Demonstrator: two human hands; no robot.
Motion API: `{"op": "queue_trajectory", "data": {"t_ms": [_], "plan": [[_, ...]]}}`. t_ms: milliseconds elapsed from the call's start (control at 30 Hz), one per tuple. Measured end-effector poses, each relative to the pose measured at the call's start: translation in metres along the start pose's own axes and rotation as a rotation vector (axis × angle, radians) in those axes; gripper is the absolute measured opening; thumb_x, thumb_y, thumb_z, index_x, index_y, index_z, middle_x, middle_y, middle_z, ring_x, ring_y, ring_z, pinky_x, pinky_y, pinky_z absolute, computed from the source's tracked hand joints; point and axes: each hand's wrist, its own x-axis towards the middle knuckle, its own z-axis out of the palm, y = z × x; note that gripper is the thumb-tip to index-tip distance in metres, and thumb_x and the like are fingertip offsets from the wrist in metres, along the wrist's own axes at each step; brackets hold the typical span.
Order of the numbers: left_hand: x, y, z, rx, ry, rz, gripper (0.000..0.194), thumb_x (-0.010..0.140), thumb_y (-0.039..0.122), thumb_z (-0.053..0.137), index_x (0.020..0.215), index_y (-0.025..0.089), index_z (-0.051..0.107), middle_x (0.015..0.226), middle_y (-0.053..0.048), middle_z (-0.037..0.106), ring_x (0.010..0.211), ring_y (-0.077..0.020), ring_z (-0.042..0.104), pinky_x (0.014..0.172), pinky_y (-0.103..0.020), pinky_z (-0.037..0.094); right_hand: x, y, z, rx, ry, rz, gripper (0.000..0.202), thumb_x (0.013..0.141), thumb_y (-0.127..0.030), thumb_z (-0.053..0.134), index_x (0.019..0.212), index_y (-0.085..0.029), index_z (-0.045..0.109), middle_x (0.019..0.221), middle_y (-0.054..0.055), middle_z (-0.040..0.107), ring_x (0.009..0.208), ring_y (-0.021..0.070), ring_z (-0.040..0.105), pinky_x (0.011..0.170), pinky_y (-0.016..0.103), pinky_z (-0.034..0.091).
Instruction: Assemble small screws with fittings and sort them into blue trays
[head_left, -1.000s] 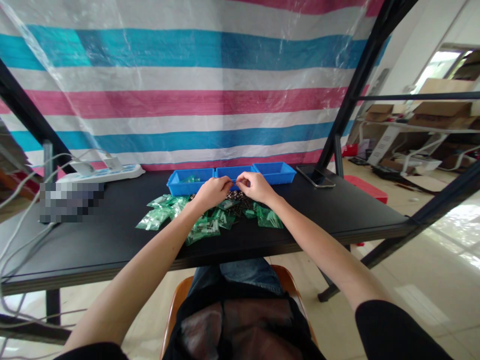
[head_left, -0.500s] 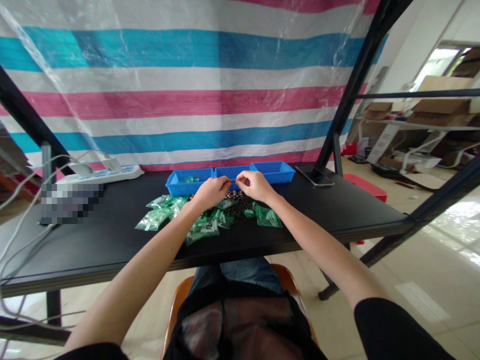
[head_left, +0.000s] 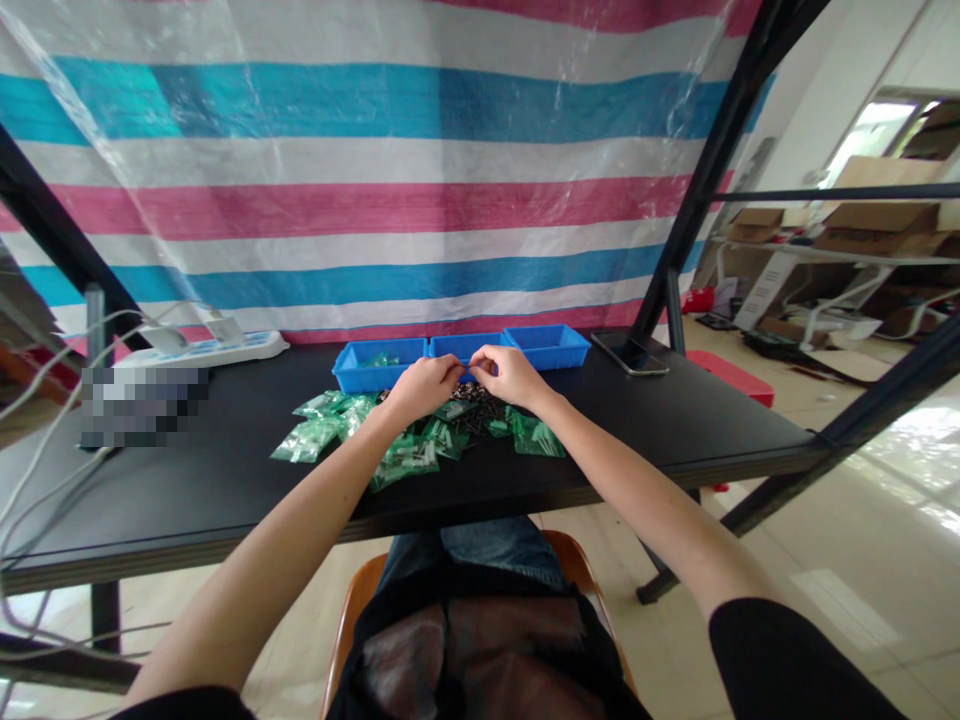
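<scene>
My left hand (head_left: 426,384) and my right hand (head_left: 508,374) meet fingertip to fingertip over the front of the middle blue bin (head_left: 466,345). Both are pinched closed; whatever sits between the fingers is too small to make out. Right below them lies a heap of small dark screws (head_left: 486,408), partly hidden by the hands. Green plastic bags (head_left: 311,437) with small pale pieces inside spread to the left of the heap. Another green bag (head_left: 537,434) lies under my right wrist. The left blue bin (head_left: 381,364) holds some greenish bags.
The right blue bin (head_left: 551,346) adjoins the middle one. A phone (head_left: 630,353) lies near the right frame post. At the left are a white power strip (head_left: 217,350) with cables and a blurred-out object (head_left: 142,407). A striped sheet (head_left: 450,200) hangs behind the black table (head_left: 637,430).
The hands stay at nearly the same place, fingertips still close together, and the right fingers have shifted slightly toward the left ones. The bags, bins and screws look unmoved.
</scene>
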Motion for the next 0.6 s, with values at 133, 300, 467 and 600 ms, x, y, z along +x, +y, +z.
{"op": "queue_trajectory", "data": {"t_ms": [133, 300, 467, 600], "plan": [[0.0003, -0.0006, -0.0009, -0.010, 0.004, -0.008, 0.029, 0.089, 0.030, 0.036, 0.091, 0.018, 0.062, 0.082, -0.006, 0.068, 0.077, -0.0209, 0.064, 0.064, -0.026, 0.042, 0.0001, 0.0021, -0.0006, 0.001, 0.005, 0.015, 0.004, 0.076, -0.017, 0.054, 0.076, -0.016, 0.058, 0.061, -0.002, 0.056, 0.057, 0.0111, 0.051, 0.058, 0.024, 0.037], [-0.0006, 0.0014, 0.0008, 0.010, -0.009, 0.012, 0.030, 0.089, 0.029, 0.035, 0.093, 0.018, 0.062, 0.082, -0.006, 0.068, 0.077, -0.0204, 0.063, 0.064, -0.026, 0.041, -0.0004, -0.0004, -0.0001, -0.011, -0.003, 0.001, 0.003, 0.076, -0.017, 0.055, 0.075, -0.016, 0.057, 0.062, -0.002, 0.056, 0.058, 0.0115, 0.051, 0.058, 0.024, 0.037], [-0.0008, 0.0031, 0.0026, 0.028, -0.033, 0.038, 0.030, 0.090, 0.028, 0.034, 0.095, 0.017, 0.062, 0.082, -0.007, 0.068, 0.075, -0.0211, 0.064, 0.062, -0.026, 0.041, -0.0008, -0.0031, 0.0005, -0.013, -0.005, -0.018, 0.003, 0.075, -0.016, 0.055, 0.074, -0.016, 0.058, 0.062, -0.001, 0.055, 0.058, 0.0114, 0.050, 0.057, 0.024, 0.037], [-0.0006, 0.0012, 0.0012, 0.006, -0.007, 0.028, 0.030, 0.089, 0.029, 0.035, 0.095, 0.018, 0.062, 0.082, -0.006, 0.068, 0.076, -0.0211, 0.063, 0.062, -0.026, 0.041, -0.0004, -0.0027, -0.0007, -0.007, 0.003, -0.006, 0.004, 0.075, -0.017, 0.055, 0.075, -0.016, 0.059, 0.062, -0.001, 0.056, 0.057, 0.0114, 0.050, 0.057, 0.024, 0.037]]}}
